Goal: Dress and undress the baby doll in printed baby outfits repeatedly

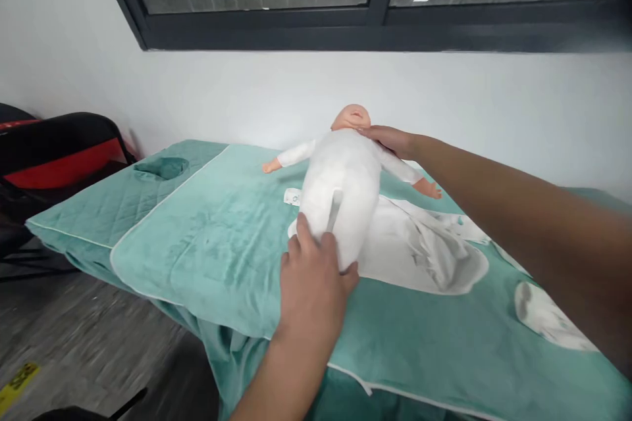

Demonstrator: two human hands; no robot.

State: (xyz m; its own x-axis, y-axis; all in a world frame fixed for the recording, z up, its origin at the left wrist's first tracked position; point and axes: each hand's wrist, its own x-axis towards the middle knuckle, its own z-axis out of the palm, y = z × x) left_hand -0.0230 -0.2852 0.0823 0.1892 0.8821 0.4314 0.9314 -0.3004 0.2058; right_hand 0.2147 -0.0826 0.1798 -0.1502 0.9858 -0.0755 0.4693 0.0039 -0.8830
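Note:
A baby doll in a white bodysuit lies on its back on a teal towel, head toward the wall and arms spread. My left hand grips the doll's lower end, fingers wrapped round the legs. Reaching in from the right, my right hand rests at the doll's neck and shoulder, fingers curled under the head. A white sleep garment lies spread flat beneath and to the right of the doll.
The towel covers a teal quilted table with a face hole at the left end. A small white cloth item lies at the right. A black and red chair stands left. The wall and a dark window are behind.

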